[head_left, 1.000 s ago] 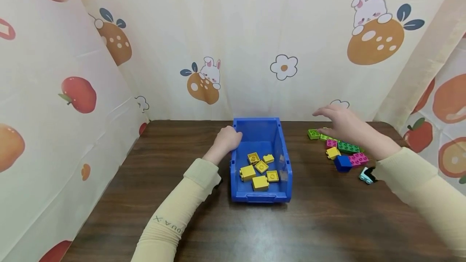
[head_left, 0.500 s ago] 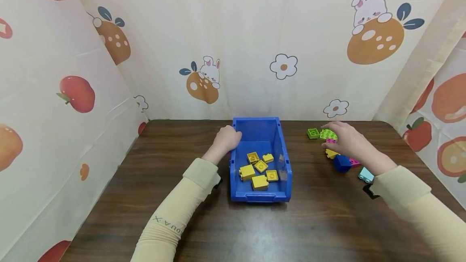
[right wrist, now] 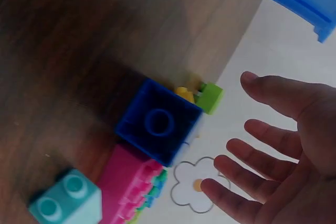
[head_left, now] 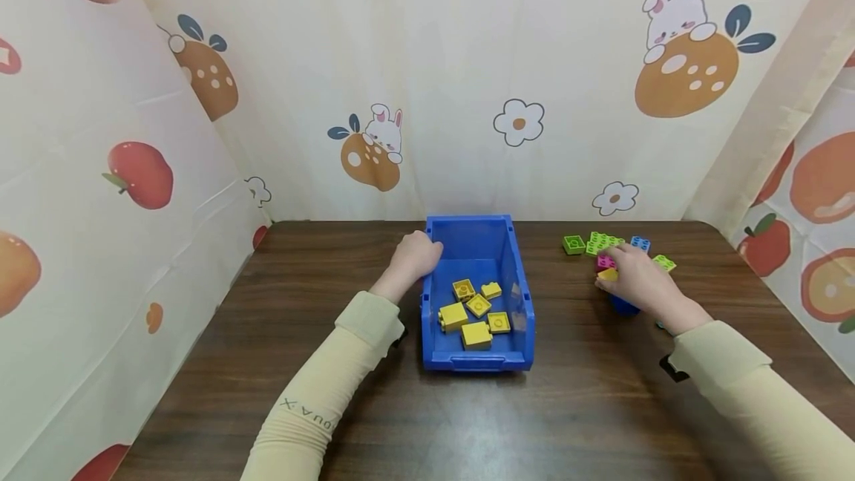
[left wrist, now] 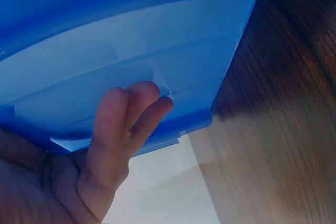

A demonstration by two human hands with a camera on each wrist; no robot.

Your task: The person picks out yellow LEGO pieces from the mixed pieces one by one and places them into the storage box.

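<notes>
My left hand (head_left: 415,254) holds the left side wall of a blue plastic bin (head_left: 477,364), the thumb over the rim. In the left wrist view its fingers (left wrist: 107,135) lie along the bin's outer side. Several yellow toy bricks (head_left: 454,316) lie inside the bin. On the right, my right hand (head_left: 637,280) is low over the loose bricks, thumb and fingers on either side of a yellow brick (head_left: 606,276). The right wrist view has this hand (right wrist: 283,150) with fingers spread apart, beside a dark blue brick (right wrist: 157,121).
Around the right hand lie a green brick (head_left: 573,245), a lime brick (head_left: 603,242), a magenta brick (head_left: 606,263) and a light blue brick (head_left: 640,243). A teal brick (right wrist: 68,198) shows in the right wrist view. A printed curtain (head_left: 454,95) hangs behind the brown table (head_left: 320,266).
My right hand has come down from above the bricks and nearer to me, to the yellow brick. The left hand and the bin stay where they were.
</notes>
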